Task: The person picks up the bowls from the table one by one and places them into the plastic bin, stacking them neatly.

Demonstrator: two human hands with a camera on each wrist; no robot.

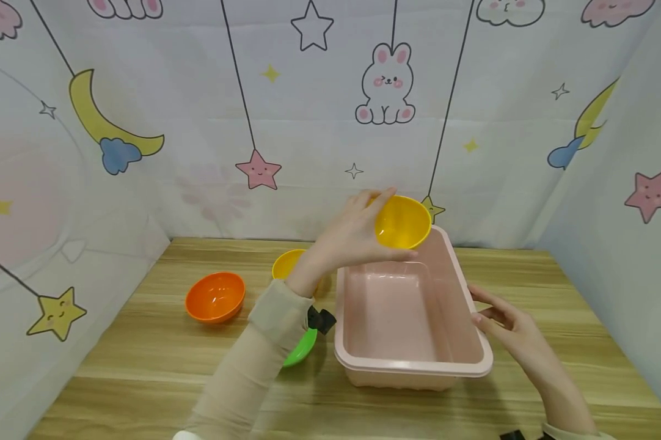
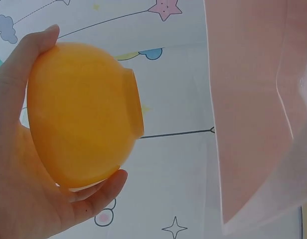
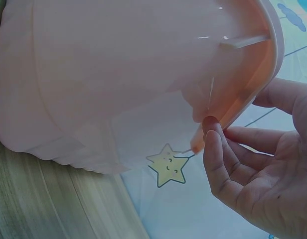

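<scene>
My left hand grips a yellow bowl by its rim, thumb on one side and fingers on the other. The bowl is tilted on its side, over the far end of a pink plastic basin. In the left wrist view the bowl's rounded outside and its foot show, with the basin wall off to the right. On the basin's right side, my right hand pinches the rim, thumb on top. The right wrist view shows its fingers curled under the rim's edge.
An orange bowl stands at the left of the wooden table. Another yellow bowl and a green bowl sit left of the basin, partly hidden by my left arm. A printed cloth hangs behind.
</scene>
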